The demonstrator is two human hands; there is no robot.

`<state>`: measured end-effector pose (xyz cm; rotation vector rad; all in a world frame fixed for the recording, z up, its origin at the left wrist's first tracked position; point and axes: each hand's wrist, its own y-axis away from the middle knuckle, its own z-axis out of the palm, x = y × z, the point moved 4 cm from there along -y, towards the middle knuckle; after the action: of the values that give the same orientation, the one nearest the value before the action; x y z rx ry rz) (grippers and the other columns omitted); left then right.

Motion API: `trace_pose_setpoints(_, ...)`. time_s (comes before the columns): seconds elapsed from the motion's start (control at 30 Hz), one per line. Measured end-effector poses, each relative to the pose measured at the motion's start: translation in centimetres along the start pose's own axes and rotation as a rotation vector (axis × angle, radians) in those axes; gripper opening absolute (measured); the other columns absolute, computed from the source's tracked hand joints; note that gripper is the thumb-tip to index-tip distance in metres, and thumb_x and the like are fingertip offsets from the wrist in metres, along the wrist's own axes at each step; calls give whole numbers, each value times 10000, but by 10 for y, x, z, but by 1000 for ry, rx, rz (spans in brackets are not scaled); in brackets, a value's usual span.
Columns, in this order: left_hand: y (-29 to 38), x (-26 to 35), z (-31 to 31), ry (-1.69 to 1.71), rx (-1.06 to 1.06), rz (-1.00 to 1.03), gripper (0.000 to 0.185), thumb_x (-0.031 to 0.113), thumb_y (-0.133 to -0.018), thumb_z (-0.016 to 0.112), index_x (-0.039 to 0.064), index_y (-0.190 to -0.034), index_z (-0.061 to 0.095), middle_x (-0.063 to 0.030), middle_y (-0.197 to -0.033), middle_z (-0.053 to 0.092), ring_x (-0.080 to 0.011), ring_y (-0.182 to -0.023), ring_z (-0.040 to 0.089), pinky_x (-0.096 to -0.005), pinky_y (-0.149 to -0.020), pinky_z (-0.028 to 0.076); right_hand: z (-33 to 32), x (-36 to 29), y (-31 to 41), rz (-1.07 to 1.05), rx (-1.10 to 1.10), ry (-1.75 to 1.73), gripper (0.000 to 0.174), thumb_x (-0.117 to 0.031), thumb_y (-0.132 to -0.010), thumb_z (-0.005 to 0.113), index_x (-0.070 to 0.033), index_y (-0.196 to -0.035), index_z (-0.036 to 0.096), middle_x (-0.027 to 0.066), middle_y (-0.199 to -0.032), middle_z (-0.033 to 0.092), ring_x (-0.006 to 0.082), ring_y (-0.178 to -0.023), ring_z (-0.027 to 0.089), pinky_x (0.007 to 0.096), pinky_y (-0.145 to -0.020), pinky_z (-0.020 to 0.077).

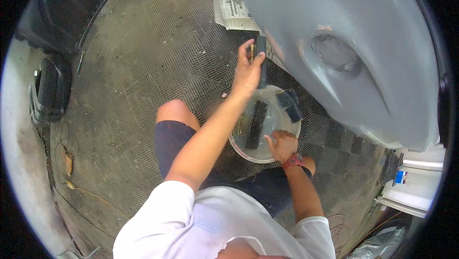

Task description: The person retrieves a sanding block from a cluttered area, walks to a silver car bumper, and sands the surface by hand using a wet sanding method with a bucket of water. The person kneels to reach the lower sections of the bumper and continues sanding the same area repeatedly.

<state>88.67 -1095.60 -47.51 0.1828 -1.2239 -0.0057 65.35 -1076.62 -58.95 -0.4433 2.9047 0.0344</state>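
Note:
My left hand point(249, 67) grips a long, narrow dark block point(263, 58), possibly a sanding block, above the far rim of a round bucket point(235, 148). My right hand point(285, 145), with a red band on its wrist, hangs over the bucket's near right side, its fingers apart and nothing seen in them. Inside the bucket, a black bar-shaped block point(256, 124) lies in cloudy water. Dark folded sheets point(289, 104), perhaps sandpaper, drape over the far right rim. Beyond my left hand, a large grey car body panel point(373, 90) with a round recess fills the upper right.
Newspaper point(235, 11) lies partly under the panel on ribbed floor mats point(136, 61). A tyre point(53, 88) stands at the far left, near a cable with a yellowish connector point(70, 185). White objects point(417, 183) and crumpled plastic point(382, 243) are at the lower right.

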Motion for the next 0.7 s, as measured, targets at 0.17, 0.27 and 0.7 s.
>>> trace_pose_setpoints(0.17, -15, 11, 37, 39, 235, 117, 608, 376, -1141, 623, 100, -1649, 435, -265, -1562, 588, -385, -1445, 580, -494, -1230, 427, -3, -6, -13, 34, -41, 53, 532, -561, -1021, 717, -39, -952, 786, 192, -894, 770, 404, -811, 762, 525, -726, 608)
trace_pose_setpoints(0.27, -16, 14, 53, 68, 331, 129, 563, 336, -1151, 621, 31, -1605, 485, -251, -1536, 619, -380, -1419, 611, -471, -1228, 443, -2, -1, -8, 52, -54, 72, 484, -524, -1003, 740, -44, -956, 787, 179, -905, 774, 393, -834, 766, 519, -746, 609)
trace_pose_setpoints(0.7, -12, 19, 59, -23, 569, 213, 622, 393, -1197, 522, -52, -1617, 412, -330, -1562, 554, -427, -1493, 521, -521, -1277, 358, 1, -21, -21, -67, -146, 53, 450, -482, -996, 703, -50, -1057, 813, 172, -1007, 817, 394, -891, 804, 541, -837, 630)
